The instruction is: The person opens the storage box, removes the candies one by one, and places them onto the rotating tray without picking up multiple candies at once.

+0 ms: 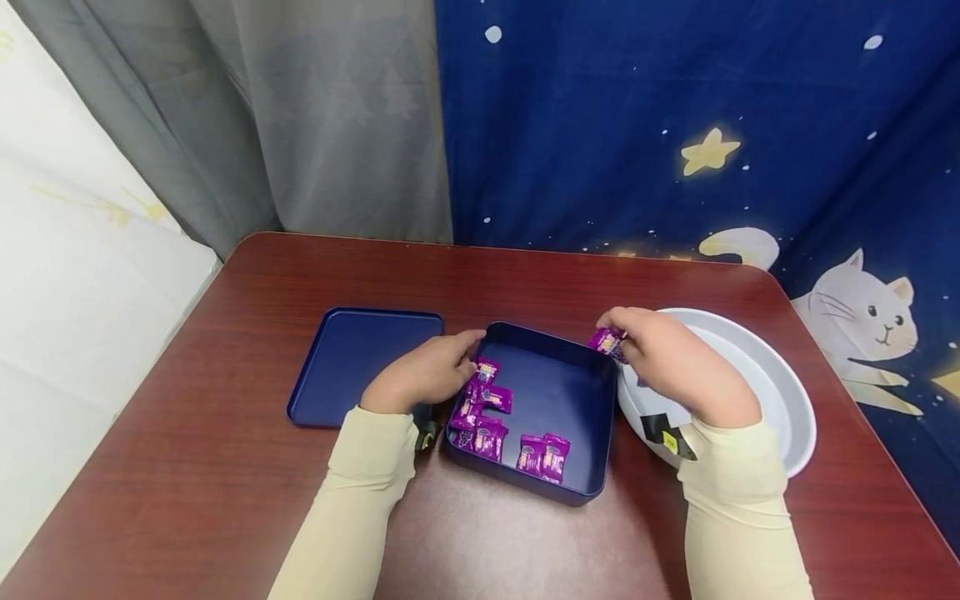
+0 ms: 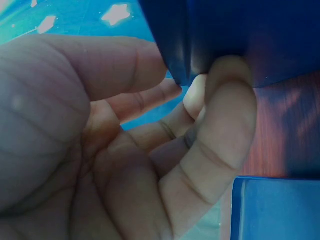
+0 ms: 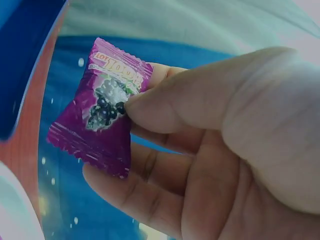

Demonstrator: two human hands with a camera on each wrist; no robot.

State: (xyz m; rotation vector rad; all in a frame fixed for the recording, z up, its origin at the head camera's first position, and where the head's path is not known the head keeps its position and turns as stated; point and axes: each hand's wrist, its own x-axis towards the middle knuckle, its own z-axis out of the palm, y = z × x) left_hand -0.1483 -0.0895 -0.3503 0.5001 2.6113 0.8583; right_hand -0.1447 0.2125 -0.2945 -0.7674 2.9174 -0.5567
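Observation:
My right hand [image 1: 671,362] pinches a purple wrapped candy [image 3: 107,107] with a grape picture between thumb and fingers. In the head view that candy sits just beyond the far right corner of a square blue box [image 1: 562,379], above the rim of a round white tray. At the box's left wall, my left hand [image 1: 420,375] grips the edge, fingertips against the blue side in the left wrist view. Inside the box, several purple candies [image 1: 491,437] lie along the left side, while two more candies [image 1: 553,458] lie side by side near the front wall.
A flat blue lid [image 1: 360,358] lies left of the box, partly behind my left hand. The round white tray [image 1: 795,417] stands to the right, under my right wrist. All rest on a reddish-brown table [image 1: 210,442] with curtains [image 1: 352,117] behind it.

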